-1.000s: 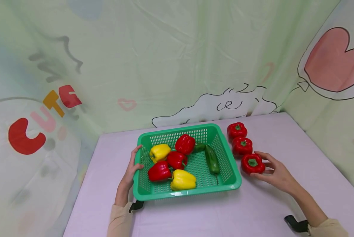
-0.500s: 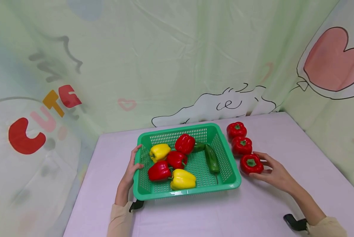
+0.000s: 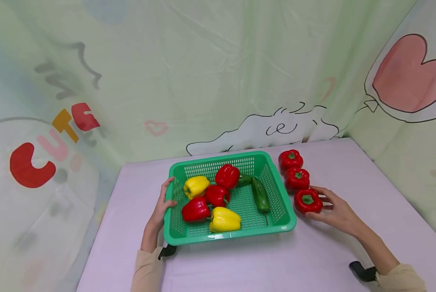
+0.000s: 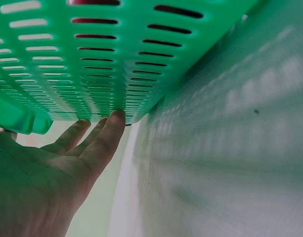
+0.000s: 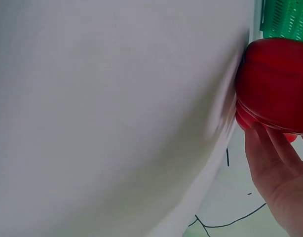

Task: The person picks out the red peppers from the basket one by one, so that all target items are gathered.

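My left hand [image 3: 162,207] grips the left wall of a green plastic mesh basket [image 3: 235,234] in the middle of the frame, thumb over the rim and fingers stretched along the outside, probably to steady it. My right hand [image 3: 337,211], at the right, curls round a glossy red blocky bell pepper [image 3: 308,201], thumb at the near side and fingers at the far side; that spread leaves its green stem uncovered on top. This pepper sits just beside the basket's right wall, in a slanting row with two more red bell peppers [image 3: 296,179] above it in the frame; whether it touches the wall I can't tell.

Inside, three red peppers [image 3: 217,195] and two yellow bell peppers [image 3: 225,220] crowd the left and centre, while two long green peppers [image 3: 260,195] lie toward the right, so mesh floor shows between.

The raised rim is the edge to clear. The lilac-covered counter [image 3: 240,267] gives me room at bottom centre and right of the row; its back edge runs close behind the basket.
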`<action>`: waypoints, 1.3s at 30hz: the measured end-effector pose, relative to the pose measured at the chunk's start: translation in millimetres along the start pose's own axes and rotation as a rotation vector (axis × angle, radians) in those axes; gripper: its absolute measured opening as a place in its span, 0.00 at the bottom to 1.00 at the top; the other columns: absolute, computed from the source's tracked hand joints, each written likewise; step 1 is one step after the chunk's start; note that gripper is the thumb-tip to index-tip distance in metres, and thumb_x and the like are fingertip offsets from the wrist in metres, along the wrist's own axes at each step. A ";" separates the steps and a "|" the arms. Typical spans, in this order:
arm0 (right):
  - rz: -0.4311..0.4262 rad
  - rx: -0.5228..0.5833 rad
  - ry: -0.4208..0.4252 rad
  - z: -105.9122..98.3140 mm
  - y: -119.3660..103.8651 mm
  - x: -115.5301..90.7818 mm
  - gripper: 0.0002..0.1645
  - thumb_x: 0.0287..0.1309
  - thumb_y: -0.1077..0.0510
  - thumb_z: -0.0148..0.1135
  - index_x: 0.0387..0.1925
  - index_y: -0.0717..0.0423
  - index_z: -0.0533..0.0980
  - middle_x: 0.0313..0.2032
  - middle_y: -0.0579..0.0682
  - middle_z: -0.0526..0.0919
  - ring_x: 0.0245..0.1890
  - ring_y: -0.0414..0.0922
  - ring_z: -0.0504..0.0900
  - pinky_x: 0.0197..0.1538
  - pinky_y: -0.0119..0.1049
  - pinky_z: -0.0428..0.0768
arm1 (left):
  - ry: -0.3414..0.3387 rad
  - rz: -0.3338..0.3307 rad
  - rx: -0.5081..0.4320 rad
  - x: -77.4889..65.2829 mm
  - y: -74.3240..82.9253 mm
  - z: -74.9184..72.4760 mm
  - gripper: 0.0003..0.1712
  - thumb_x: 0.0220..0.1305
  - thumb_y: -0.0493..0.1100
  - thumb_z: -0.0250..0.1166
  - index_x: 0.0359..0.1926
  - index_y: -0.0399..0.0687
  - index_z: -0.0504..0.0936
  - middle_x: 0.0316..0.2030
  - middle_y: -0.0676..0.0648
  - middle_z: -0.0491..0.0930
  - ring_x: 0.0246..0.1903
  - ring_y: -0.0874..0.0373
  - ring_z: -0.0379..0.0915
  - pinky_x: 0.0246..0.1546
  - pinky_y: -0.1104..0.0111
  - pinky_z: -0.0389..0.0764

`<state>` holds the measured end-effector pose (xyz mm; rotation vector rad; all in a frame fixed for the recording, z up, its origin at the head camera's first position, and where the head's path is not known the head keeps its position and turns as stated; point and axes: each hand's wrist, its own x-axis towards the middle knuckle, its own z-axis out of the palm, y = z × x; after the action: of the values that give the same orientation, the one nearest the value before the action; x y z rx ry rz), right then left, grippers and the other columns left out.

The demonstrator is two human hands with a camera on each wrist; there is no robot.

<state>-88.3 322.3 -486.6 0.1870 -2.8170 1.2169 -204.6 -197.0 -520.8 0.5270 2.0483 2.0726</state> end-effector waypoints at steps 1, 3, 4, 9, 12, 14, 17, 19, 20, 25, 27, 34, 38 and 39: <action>-0.007 -0.007 0.002 -0.5 -0.6 0.5 0.50 0.47 0.57 0.76 0.69 0.64 0.61 0.61 0.68 0.69 0.52 0.66 0.74 0.40 0.39 0.83 | 0.000 0.001 0.003 0.2 0.1 0.0 0.47 0.54 0.33 0.47 0.76 0.53 0.45 0.75 0.39 0.42 0.66 0.33 0.52 0.57 0.43 0.69; -0.019 -0.020 0.009 -1.6 -2.1 1.4 0.49 0.47 0.57 0.76 0.68 0.65 0.63 0.60 0.68 0.70 0.52 0.66 0.74 0.40 0.41 0.83 | -0.001 0.005 0.006 0.4 0.4 0.4 0.47 0.54 0.33 0.47 0.76 0.53 0.45 0.75 0.39 0.42 0.66 0.33 0.51 0.58 0.42 0.67; -0.026 -0.027 0.012 -2.0 -2.7 1.8 0.48 0.47 0.57 0.76 0.67 0.65 0.63 0.60 0.67 0.70 0.51 0.65 0.75 0.40 0.42 0.83 | -0.001 0.006 0.008 0.4 0.5 0.5 0.47 0.54 0.33 0.46 0.76 0.53 0.45 0.75 0.39 0.42 0.66 0.33 0.51 0.58 0.42 0.67; -0.043 -0.043 0.022 -4.1 -5.3 1.3 0.47 0.47 0.57 0.76 0.66 0.66 0.65 0.58 0.67 0.72 0.51 0.64 0.75 0.41 0.40 0.83 | 0.000 0.006 0.013 -0.2 0.2 0.9 0.47 0.54 0.33 0.46 0.76 0.53 0.45 0.75 0.39 0.42 0.66 0.34 0.51 0.58 0.43 0.67; -0.051 -0.059 0.028 -8.3 -7.2 1.2 0.46 0.47 0.57 0.76 0.65 0.66 0.65 0.58 0.68 0.72 0.51 0.65 0.75 0.42 0.36 0.82 | -0.004 0.008 0.012 -0.1 0.0 0.7 0.47 0.55 0.33 0.46 0.76 0.53 0.45 0.74 0.40 0.43 0.66 0.34 0.52 0.57 0.45 0.69; -0.061 -0.073 0.035 -13.2 -9.9 2.7 0.46 0.47 0.57 0.76 0.65 0.65 0.66 0.59 0.68 0.71 0.51 0.66 0.75 0.42 0.32 0.80 | -0.007 0.009 0.009 -0.1 0.1 0.4 0.46 0.54 0.33 0.46 0.76 0.53 0.45 0.74 0.39 0.43 0.66 0.34 0.52 0.57 0.47 0.70; -0.084 -0.087 0.038 -22.2 -18.8 7.4 0.45 0.47 0.57 0.76 0.65 0.65 0.66 0.59 0.68 0.71 0.51 0.66 0.76 0.42 0.27 0.78 | -0.006 0.009 0.008 0.1 0.9 0.2 0.46 0.54 0.33 0.46 0.76 0.52 0.45 0.74 0.39 0.43 0.66 0.34 0.52 0.58 0.46 0.69; -0.115 -0.096 0.039 -27.7 -28.4 13.1 0.45 0.47 0.58 0.76 0.65 0.65 0.66 0.59 0.66 0.72 0.51 0.65 0.76 0.42 0.25 0.77 | -0.001 0.007 0.009 0.4 1.0 0.2 0.47 0.54 0.33 0.46 0.76 0.52 0.45 0.75 0.39 0.43 0.66 0.34 0.52 0.58 0.45 0.68; -0.131 -0.105 0.037 -29.9 -34.4 16.6 0.44 0.47 0.58 0.76 0.65 0.64 0.67 0.58 0.66 0.73 0.51 0.65 0.77 0.43 0.24 0.76 | 0.000 0.006 0.010 0.6 0.9 0.2 0.47 0.54 0.33 0.46 0.76 0.52 0.45 0.75 0.39 0.43 0.66 0.34 0.52 0.58 0.44 0.68; -0.211 -0.155 -0.031 -34.5 -70.3 40.6 0.44 0.46 0.57 0.77 0.64 0.62 0.68 0.57 0.63 0.73 0.53 0.62 0.75 0.43 0.38 0.82 | 0.004 0.004 0.017 0.7 -0.2 0.4 0.46 0.54 0.33 0.46 0.76 0.52 0.45 0.75 0.40 0.42 0.67 0.35 0.51 0.59 0.45 0.67; -0.235 -0.187 -0.091 -32.3 -84.7 51.3 0.44 0.47 0.54 0.76 0.64 0.61 0.68 0.59 0.63 0.73 0.55 0.62 0.73 0.44 0.49 0.83 | 0.005 -0.002 0.017 -0.2 -0.9 0.5 0.46 0.54 0.33 0.46 0.76 0.53 0.45 0.75 0.40 0.42 0.67 0.35 0.51 0.59 0.45 0.67; -0.375 -0.387 -0.292 -7.0 -138.2 92.4 0.43 0.49 0.49 0.75 0.66 0.57 0.70 0.64 0.59 0.70 0.58 0.57 0.74 0.47 0.53 0.81 | 0.011 -0.012 0.018 -1.7 -0.8 1.0 0.46 0.55 0.34 0.47 0.76 0.52 0.45 0.75 0.39 0.42 0.67 0.35 0.51 0.59 0.44 0.67; -0.470 -0.526 -0.400 16.0 -171.8 114.5 0.44 0.49 0.50 0.75 0.67 0.56 0.69 0.66 0.59 0.68 0.60 0.57 0.72 0.51 0.52 0.80 | 0.019 -0.015 0.023 1.1 0.2 1.2 0.47 0.54 0.34 0.48 0.76 0.53 0.46 0.75 0.40 0.42 0.67 0.35 0.51 0.58 0.45 0.67; -0.494 -0.559 -0.422 23.0 -179.3 119.5 0.45 0.49 0.50 0.75 0.67 0.55 0.68 0.66 0.59 0.68 0.61 0.57 0.72 0.52 0.52 0.79 | 0.024 -0.014 0.021 1.5 0.6 1.1 0.47 0.53 0.34 0.48 0.76 0.52 0.46 0.75 0.40 0.42 0.67 0.35 0.51 0.58 0.45 0.68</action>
<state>-182.2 173.5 -360.1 1.1210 -3.0181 0.2954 -205.5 -195.4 -520.1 0.4927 2.0833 2.0610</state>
